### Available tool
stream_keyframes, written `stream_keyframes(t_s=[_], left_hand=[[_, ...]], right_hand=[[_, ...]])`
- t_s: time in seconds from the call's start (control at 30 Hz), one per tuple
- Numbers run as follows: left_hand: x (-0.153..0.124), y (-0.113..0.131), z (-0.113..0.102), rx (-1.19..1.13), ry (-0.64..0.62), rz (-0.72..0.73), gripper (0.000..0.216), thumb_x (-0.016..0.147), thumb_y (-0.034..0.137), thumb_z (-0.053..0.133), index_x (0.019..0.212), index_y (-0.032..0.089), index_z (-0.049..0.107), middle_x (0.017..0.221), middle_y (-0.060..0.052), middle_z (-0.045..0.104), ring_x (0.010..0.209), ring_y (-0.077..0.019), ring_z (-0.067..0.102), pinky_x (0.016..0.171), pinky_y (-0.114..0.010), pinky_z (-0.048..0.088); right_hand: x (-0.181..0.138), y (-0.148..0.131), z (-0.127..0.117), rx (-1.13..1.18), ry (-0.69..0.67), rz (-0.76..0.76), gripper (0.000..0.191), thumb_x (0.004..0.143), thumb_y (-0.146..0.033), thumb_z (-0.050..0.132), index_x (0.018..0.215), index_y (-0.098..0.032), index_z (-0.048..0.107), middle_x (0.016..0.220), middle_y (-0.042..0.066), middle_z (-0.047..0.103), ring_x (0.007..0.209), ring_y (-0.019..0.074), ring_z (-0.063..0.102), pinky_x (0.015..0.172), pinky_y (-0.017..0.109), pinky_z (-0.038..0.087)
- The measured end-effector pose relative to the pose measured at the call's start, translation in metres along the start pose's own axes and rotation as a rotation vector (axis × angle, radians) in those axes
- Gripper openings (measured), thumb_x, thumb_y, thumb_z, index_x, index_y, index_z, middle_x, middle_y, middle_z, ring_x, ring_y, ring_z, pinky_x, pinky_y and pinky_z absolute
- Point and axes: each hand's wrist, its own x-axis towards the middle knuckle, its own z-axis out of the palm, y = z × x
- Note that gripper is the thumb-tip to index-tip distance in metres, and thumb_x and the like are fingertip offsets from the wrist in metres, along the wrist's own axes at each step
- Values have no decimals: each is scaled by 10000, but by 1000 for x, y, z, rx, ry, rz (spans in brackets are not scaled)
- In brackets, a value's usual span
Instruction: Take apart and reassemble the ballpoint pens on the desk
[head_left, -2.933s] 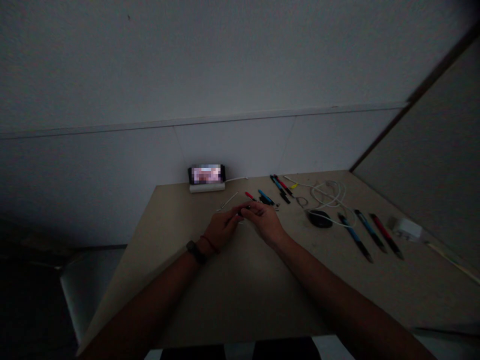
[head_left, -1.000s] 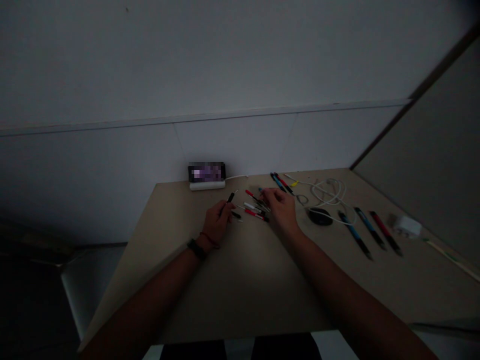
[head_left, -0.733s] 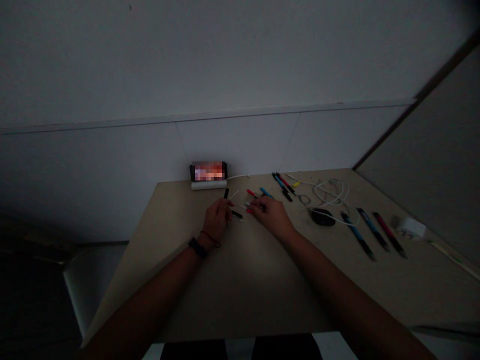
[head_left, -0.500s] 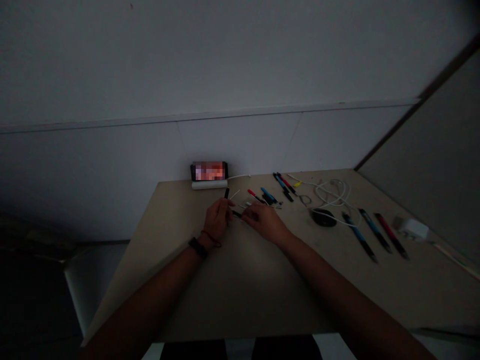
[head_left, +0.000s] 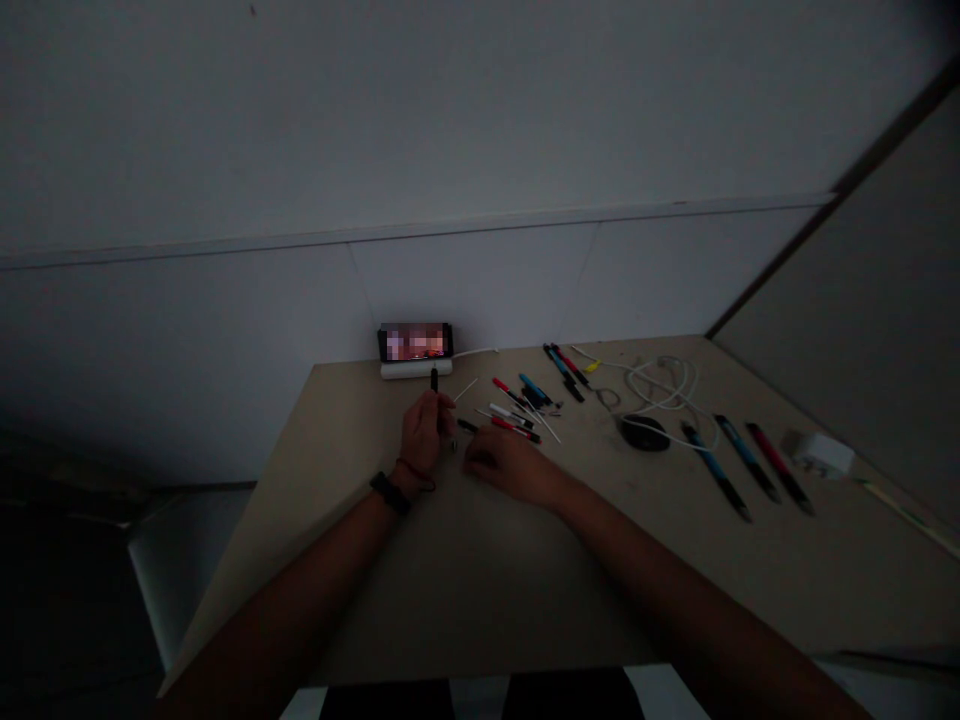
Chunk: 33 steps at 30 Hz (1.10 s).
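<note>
My left hand [head_left: 421, 437] holds a thin black pen part [head_left: 434, 383] upright, its tip poking above the fingers. My right hand [head_left: 504, 465] rests low on the beige table [head_left: 450, 580], fingers curled just right of the left hand; whether it pinches anything is too dark to tell. Loose pen pieces [head_left: 514, 412] in red, white, blue and black lie scattered just beyond both hands. A small black piece [head_left: 467, 426] lies between the hands.
A lit phone [head_left: 415, 342] stands on a white stand at the table's far edge. Two pens [head_left: 564, 368] lie beyond the pieces. A black mouse [head_left: 643, 432], white cable [head_left: 660, 385], three pens [head_left: 742, 465] and a white charger [head_left: 821, 455] sit on the right.
My left hand lifted the black pen part upright and shifted slightly left. My right hand drew back from the scattered pieces toward me and settled beside the left hand.
</note>
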Motion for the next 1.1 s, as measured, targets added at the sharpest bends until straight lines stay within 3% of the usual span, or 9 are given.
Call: stream_keyframes(t_s=[0.2,0.33,0.43,0.53,0.7,0.83,1.0,1.1], left_hand=[[-1,4,1,-46,18,-82,589,868,744,481,800,170,587,491,49,489,382,-77,387,367,-191,269],[-1,1,1,-39,14,-67,591,862,744,488,802,167,601,498,42,494,411,-81,409,377,-185,270],[1,-1,-1,24,-7,-25,552,851,702,553,821,159,646,510,39,501,437,-84,422,399,-189,297],[2,-2,-2,98,-29,4,501,864,632,589,908,149,713,521,39,508,452,-87,429,422,-198,319],[2,0,-3,259,-72,66,402,868,513,643,962,146,778,562,25,567,498,-99,481,474,-214,365],[-1,0,-1,252,-107,87,410,869,440,667,1160,162,742,649,5,663,585,-126,582,555,-224,447],[-4,0,-1,168,-70,84,552,932,452,594,1414,187,551,783,-22,737,450,-72,436,456,-199,398],[-6,-1,0,163,-73,92,501,949,472,563,1377,212,588,885,-45,749,456,-65,438,448,-198,400]], right_hand=[[0,10,-18,-45,99,80,102,900,-217,650,892,-168,740,837,45,687,779,170,622,716,275,427],[-5,28,-43,-227,274,349,136,923,-229,617,919,-176,742,971,78,706,863,192,644,761,288,432],[-10,39,-54,-348,274,577,174,907,-269,633,1011,-186,745,1063,113,704,923,225,657,740,296,431],[-12,47,-55,-383,256,665,197,885,-251,640,1047,-198,740,1090,119,713,942,233,666,730,297,431],[-12,58,-47,-377,323,608,164,867,-201,649,1002,-198,742,1010,120,750,896,241,683,702,304,430],[-11,63,-42,-347,386,563,143,852,-177,656,957,-200,751,947,126,754,847,252,685,704,320,439],[-8,57,-40,-297,471,493,221,902,-178,584,1046,-180,751,1002,144,719,867,250,665,768,330,454],[-4,51,-38,-248,517,403,261,942,-189,528,1078,-163,748,971,130,693,871,235,651,807,325,466]])
